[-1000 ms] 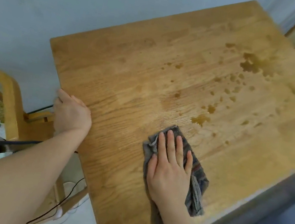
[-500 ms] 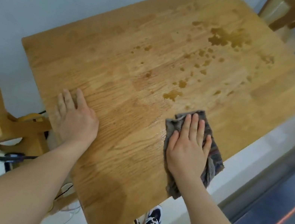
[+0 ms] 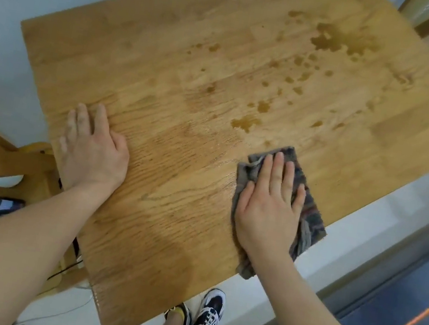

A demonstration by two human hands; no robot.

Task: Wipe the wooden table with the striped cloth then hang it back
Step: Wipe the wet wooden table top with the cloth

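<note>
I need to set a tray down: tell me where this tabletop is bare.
Bare wood lies between the left hand and the striped cloth under the right hand, and along the wall-side left edge of the wooden table. Brown spill drops dot the far right.

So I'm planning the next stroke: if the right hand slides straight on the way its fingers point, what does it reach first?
Pushing the striped cloth, the right hand would likely cross bare wooden table, then meet the scattered brown drops; the nearer puddle sits just left of that line.
</note>
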